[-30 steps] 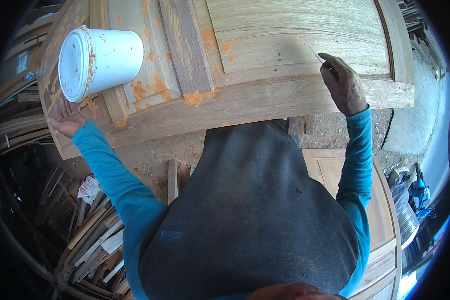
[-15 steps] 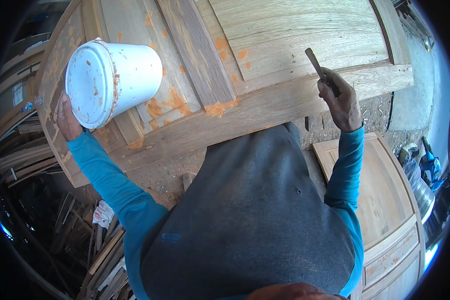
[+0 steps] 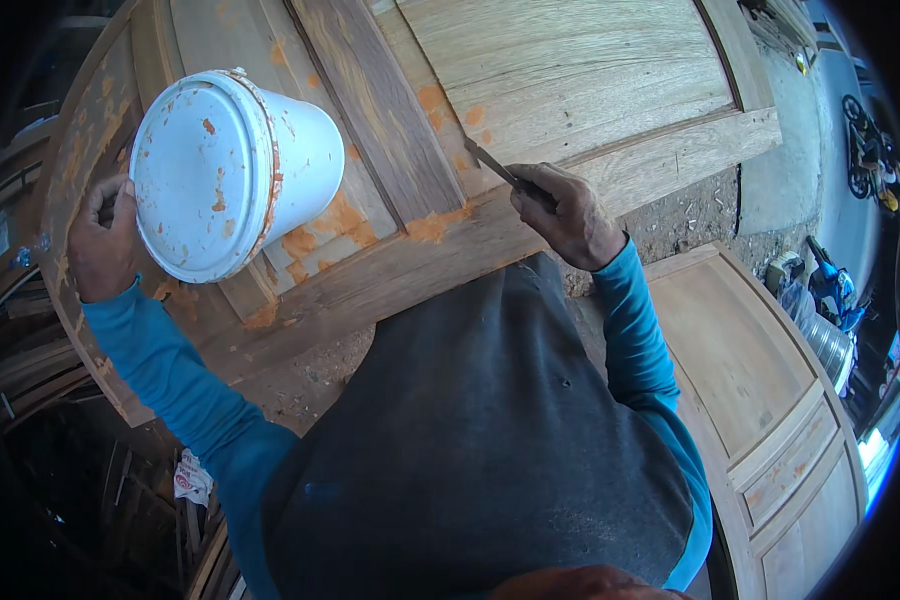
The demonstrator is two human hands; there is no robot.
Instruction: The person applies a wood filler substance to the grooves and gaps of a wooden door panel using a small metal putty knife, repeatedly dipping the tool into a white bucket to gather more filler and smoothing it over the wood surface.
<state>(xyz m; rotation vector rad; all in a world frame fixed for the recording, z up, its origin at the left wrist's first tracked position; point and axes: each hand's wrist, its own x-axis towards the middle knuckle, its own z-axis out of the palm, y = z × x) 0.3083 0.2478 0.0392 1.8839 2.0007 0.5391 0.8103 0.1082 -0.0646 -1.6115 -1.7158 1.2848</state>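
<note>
A white bucket (image 3: 308, 160) with a closed white lid (image 3: 192, 180) stands on the wooden door panel (image 3: 570, 70), smeared with orange filler. My left hand (image 3: 105, 238) is at the lid's left edge, fingers curled and thumb against the rim; part of its grip is hidden. In my right hand (image 3: 570, 212) is a narrow putty knife (image 3: 492, 164), its blade pointing up and left above the panel's near rail. Orange filler patches (image 3: 435, 222) dot the panel's joints and surface between my hands.
Another wooden door (image 3: 745, 350) leans or lies at the lower right. Stacked timber (image 3: 35, 350) fills the dark left side. Wood shavings cover the ground (image 3: 685, 222) beyond the near rail. A motorcycle (image 3: 870, 160) is at the far right.
My right hand has moved left with the putty knife, now nearer the bucket. My left hand has shifted outward and down along the lid's edge. The view has turned slightly right.
</note>
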